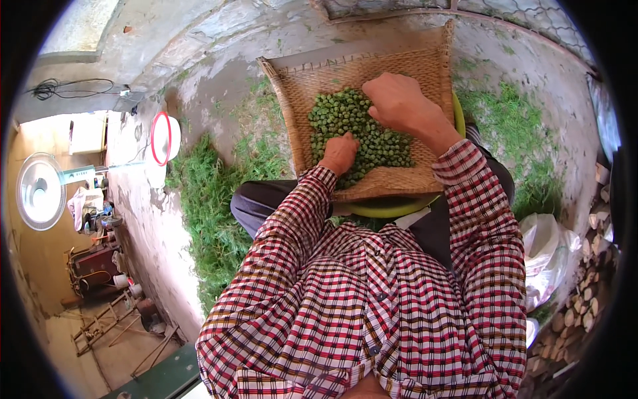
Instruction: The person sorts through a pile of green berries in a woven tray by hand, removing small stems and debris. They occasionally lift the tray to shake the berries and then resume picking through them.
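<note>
A woven winnowing tray (pixel 385 181) holds a heap of small, round green pods (pixel 342 113); they look like green chickpeas. My left hand (pixel 340 153) rests at the near left of the heap, its fingers curled in and touching the pods. Over the heap's far right side is my right hand (pixel 397 103), closed with its fingers bent down. Its fingertips are mostly hidden behind the back of the hand. What either hand pinches, if anything, I cannot make out. Under the tray shows the rim of a yellow-green tub (pixel 392 209), between my legs.
Cut green plants (pixel 212 193) lie left of my legs, with more greenery (pixel 508 126) to the right. A white plastic bag (pixel 541 246) and stacked firewood (pixel 581 309) stand at the right. On the left are a fan (pixel 41 191) and a red-rimmed white container (pixel 161 139).
</note>
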The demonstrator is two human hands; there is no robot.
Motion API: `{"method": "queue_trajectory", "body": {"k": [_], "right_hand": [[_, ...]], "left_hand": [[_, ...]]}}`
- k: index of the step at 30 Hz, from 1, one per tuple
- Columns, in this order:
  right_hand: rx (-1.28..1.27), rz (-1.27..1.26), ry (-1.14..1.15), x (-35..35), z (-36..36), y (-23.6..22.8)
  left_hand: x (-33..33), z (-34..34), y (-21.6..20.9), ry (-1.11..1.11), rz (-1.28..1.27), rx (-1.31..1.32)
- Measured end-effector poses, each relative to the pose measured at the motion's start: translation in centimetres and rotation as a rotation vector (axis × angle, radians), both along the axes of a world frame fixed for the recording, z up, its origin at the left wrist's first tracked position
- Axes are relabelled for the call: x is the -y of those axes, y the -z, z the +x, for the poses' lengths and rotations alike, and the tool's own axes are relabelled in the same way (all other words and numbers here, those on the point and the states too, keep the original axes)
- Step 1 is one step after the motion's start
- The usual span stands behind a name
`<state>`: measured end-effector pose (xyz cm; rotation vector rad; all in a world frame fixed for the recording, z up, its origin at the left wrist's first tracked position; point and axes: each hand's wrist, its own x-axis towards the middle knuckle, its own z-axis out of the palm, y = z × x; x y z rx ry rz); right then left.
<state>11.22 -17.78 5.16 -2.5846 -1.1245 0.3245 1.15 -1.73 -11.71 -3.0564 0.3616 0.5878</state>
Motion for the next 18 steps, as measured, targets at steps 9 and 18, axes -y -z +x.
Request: {"method": "queue_trajectory", "body": {"k": [9,18], "right_hand": [[-0.062,-0.051,0.0,0.2,-0.1,-0.4],[-0.056,0.019,-0.034,0.3,0.2,0.2]], "left_hand": [[-2.5,-0.7,-2.2,-0.47,-0.857,0.012],[-2.7,-1.7,-4.4,-0.856,-1.595,-0.349]]}}
